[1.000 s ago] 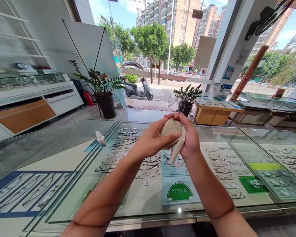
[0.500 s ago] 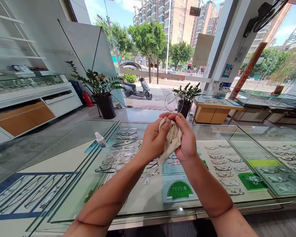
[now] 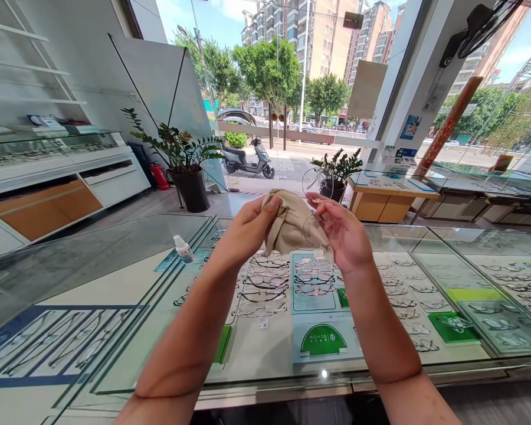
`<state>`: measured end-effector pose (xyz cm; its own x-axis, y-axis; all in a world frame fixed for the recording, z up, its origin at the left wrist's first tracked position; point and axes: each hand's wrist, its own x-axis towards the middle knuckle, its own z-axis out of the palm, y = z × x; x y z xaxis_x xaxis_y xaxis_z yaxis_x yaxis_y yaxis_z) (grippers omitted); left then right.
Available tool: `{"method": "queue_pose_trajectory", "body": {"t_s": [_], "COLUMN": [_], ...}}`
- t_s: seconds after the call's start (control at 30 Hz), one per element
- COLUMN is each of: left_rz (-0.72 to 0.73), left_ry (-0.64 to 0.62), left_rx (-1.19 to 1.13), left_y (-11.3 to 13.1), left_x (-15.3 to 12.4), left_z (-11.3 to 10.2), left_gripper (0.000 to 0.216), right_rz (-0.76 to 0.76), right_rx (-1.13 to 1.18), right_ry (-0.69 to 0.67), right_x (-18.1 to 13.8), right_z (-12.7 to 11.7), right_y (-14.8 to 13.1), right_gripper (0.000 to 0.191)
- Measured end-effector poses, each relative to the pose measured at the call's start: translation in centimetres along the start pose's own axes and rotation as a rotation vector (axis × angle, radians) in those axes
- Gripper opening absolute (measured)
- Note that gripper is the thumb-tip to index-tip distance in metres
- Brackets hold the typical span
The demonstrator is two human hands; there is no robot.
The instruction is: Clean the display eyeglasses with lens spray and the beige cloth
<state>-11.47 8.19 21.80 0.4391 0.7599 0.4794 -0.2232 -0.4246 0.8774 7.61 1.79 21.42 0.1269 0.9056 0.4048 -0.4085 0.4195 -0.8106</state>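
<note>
Left hand [image 3: 250, 230]: centre frame, pinching beige microfibre cloth [image 3: 289, 227].
Right hand [image 3: 347, 239]: fingers grasping thin wire-rimmed spectacles [image 3: 317, 184].
Recommendation: support the rim; rub lenses lightly.

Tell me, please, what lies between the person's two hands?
A crumpled beige cloth, pinched by the left hand, reaches across to the right hand, which holds thin wire-rimmed glasses; the head view shows it.

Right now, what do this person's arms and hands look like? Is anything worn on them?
The left hand and right hand are bare: no gloves, and no rings, watch or bracelet that I can see. The left arm and right arm are uncovered down to the picture's lower edge, with no sleeve in view.
</note>
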Motion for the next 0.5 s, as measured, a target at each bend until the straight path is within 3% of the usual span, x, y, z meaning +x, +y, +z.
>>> {"method": "queue_pose_trajectory", "body": {"t_s": [0.23, 0.37, 0.5], "left_rz": [0.005, -0.007, 0.039], "left_ry": [0.115, 0.106, 0.124], "left_rx": [-0.01, 0.046, 0.263], "left_y": [-0.2, 0.5, 0.7], "left_x": [0.2, 0.2, 0.1], "left_z": [-0.1, -0.6, -1.9], "left_gripper": [0.055, 0.061, 0.064], "right_rz": [0.164, 0.152, 0.116], "right_rx": [-0.131, -0.214, -0.22], "right_ry": [-0.139, -0.161, -0.136], "right_x": [0.0, 0.1, 0.0], "right_z": [0.4, 0.1, -0.3], "right_y": [0.2, 0.0, -0.3], "right_gripper": [0.019, 0.019, 0.019]}}
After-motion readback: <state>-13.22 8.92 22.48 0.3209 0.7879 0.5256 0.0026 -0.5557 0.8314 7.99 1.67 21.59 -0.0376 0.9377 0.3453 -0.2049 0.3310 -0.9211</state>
